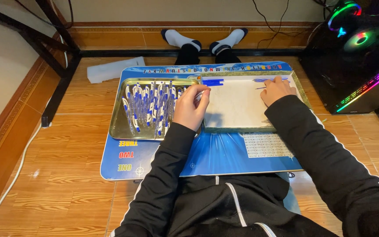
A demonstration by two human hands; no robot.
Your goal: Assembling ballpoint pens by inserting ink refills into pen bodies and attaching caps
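Note:
My left hand is curled at the right edge of a metal tray and holds a white pen body. The tray holds several blue and white pens. My right hand rests on the far right part of a white tray and pinches a thin blue pen refill. More blue refills lie just beyond that hand. A small row of blue caps lies at the white tray's far left corner.
Both trays sit on a blue lap board with printed letters, over my legs on a wooden floor. A computer case with coloured lights stands at the right. A white foam block lies far left, beside black desk legs.

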